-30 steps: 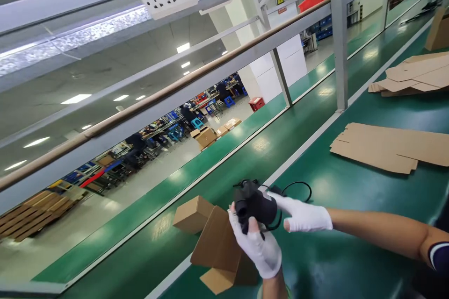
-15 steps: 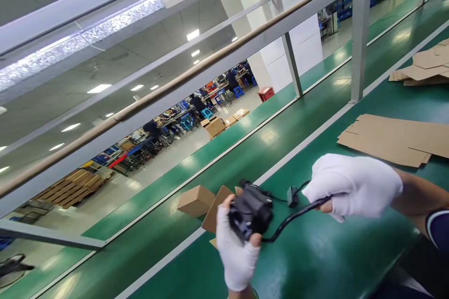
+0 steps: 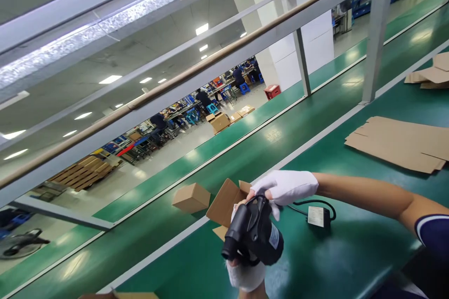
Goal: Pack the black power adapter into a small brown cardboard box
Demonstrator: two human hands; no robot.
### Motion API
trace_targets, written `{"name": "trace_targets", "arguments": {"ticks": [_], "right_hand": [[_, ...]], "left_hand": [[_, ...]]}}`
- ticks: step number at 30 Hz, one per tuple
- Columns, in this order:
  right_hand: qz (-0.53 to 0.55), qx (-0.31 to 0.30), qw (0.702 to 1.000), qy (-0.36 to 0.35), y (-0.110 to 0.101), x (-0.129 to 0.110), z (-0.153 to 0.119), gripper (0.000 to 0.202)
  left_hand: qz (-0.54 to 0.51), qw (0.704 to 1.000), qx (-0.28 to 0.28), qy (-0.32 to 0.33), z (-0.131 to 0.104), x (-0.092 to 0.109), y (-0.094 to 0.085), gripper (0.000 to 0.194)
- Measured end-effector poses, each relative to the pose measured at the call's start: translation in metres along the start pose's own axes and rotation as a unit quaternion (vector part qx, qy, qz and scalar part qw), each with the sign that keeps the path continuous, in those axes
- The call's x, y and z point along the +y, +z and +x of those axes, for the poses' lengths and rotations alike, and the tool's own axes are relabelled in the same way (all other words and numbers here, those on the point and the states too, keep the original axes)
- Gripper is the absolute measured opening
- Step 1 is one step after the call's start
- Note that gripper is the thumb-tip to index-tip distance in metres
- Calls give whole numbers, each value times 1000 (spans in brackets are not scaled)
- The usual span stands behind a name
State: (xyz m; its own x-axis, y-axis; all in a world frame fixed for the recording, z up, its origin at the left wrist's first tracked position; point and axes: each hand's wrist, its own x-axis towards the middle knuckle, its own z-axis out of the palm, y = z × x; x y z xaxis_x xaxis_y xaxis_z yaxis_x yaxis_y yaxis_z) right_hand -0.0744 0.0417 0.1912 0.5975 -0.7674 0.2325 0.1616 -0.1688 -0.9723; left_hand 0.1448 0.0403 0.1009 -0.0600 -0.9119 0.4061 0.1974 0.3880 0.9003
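Two gloved hands are holding one black device (image 3: 254, 236)
The left hand (image 3: 245, 274) is gripping it from below, the right hand (image 3: 286, 187) is pinching its top; keeping the cable (image 3: 315, 203) slack is helping

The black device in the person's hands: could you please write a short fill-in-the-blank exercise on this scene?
1. Both hands wear ____ gloves; the left hand holds the black device from below.
2. The right hand touches the device's ____.
3. The adapter block lies on the ____ table.
4. The open box is made of ____.

Missing words: white; top; green; cardboard
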Motion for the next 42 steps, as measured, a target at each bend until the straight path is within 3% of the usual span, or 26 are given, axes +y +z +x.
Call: {"name": "trace_targets", "arguments": {"ticks": [3,6,8,10,12,13,15,19,23,27,31,33,35,37,39,42], "right_hand": [[23,52,998,12,9,-10,23,45],[-74,85,994,4,12,-16,50,31],[-195,89,977,-5,12,-14,68,24],[-330,70,941,-13,12,-6,85,20],[-442,32,896,-2,11,6,102,21],[-485,8,875,9,11,12,109,22],[-544,-44,837,40,8,23,121,25],[-593,-139,789,83,-1,37,138,28],[-604,-224,759,100,-6,53,151,31],[-573,-312,746,133,1,81,164,19],[-558,-338,742,155,12,90,165,13],[-569,-307,750,141,14,81,155,18],[-592,-235,764,104,10,66,137,25],[-617,-136,773,58,-3,51,111,29],[-634,-44,771,42,-24,41,82,28],[-629,-14,764,146,-61,44,39,26]], "left_hand": [[-43,997,37,-49,-1,-10,-16,73],[140,989,48,9,-1,-12,-30,68],[332,939,1,90,-2,-12,-38,54],[487,851,-62,184,-5,-11,-44,38],[561,780,-118,249,-6,-11,-47,29],[574,763,-135,266,-7,-11,-48,27],[571,758,-139,282,-7,-10,-52,26],[532,786,-136,285,-5,-11,-62,22],[515,791,-147,296,-1,-12,-66,23],[520,782,-161,303,6,-9,-66,21],[558,743,-187,319,5,3,-50,22],[537,734,-247,335,-3,7,-32,19],[487,745,-331,313,-15,3,-11,14],[465,758,-387,246,-25,-10,12,26],[471,742,-432,204,-29,-31,32,55],[435,684,-541,225,-20,-64,59,79]]}}
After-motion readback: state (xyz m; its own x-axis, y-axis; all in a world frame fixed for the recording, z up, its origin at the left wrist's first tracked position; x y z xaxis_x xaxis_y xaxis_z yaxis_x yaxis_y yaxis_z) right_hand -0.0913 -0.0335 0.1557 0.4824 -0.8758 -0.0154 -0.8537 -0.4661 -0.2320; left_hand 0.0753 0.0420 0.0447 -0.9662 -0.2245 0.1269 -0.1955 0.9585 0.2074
